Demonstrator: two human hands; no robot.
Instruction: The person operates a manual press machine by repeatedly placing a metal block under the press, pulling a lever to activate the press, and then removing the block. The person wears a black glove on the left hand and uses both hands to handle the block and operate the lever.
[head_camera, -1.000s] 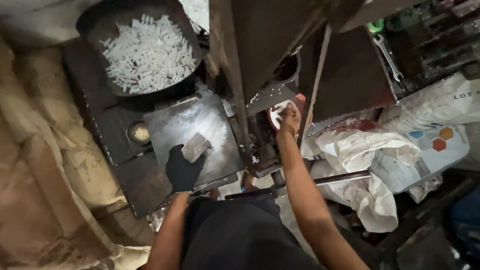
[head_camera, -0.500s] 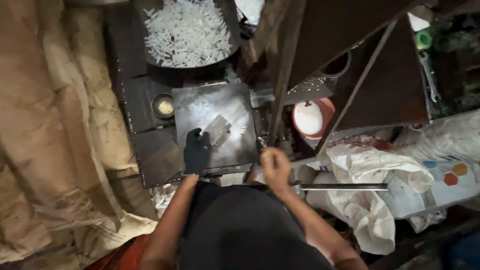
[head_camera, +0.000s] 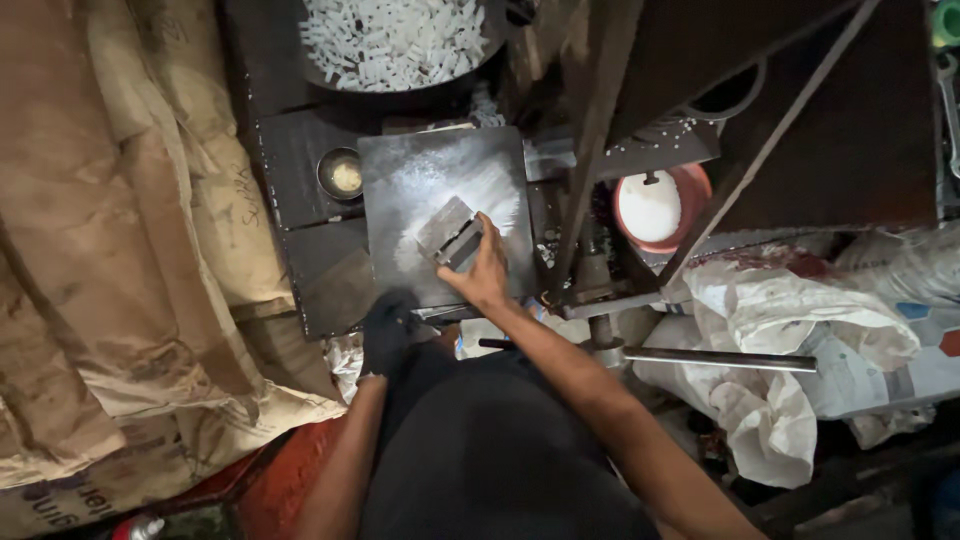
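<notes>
A small grey metal block (head_camera: 447, 228) lies on a dusty steel plate (head_camera: 420, 165) of a dark machine. My right hand (head_camera: 484, 270), bare, grips the block from its near right side. My left hand (head_camera: 388, 330) wears a black glove and rests at the plate's near edge, fingers curled; I cannot see anything in it. Beyond the plate sits a dark round pan (head_camera: 395, 40) heaped with small white plastic pieces.
A small round cup with yellowish paste (head_camera: 344, 174) sits left of the plate. A red bowl of white material (head_camera: 655, 208) stands to the right under slanted metal bars (head_camera: 590, 150). Brown sacks (head_camera: 120, 230) pile on the left, white bags (head_camera: 790, 340) on the right. A steel rod (head_camera: 720, 358) juts out.
My right hand came from the red bowl down to the plate and took hold of the block. My gloved left hand let go of the block and drew back to the near edge.
</notes>
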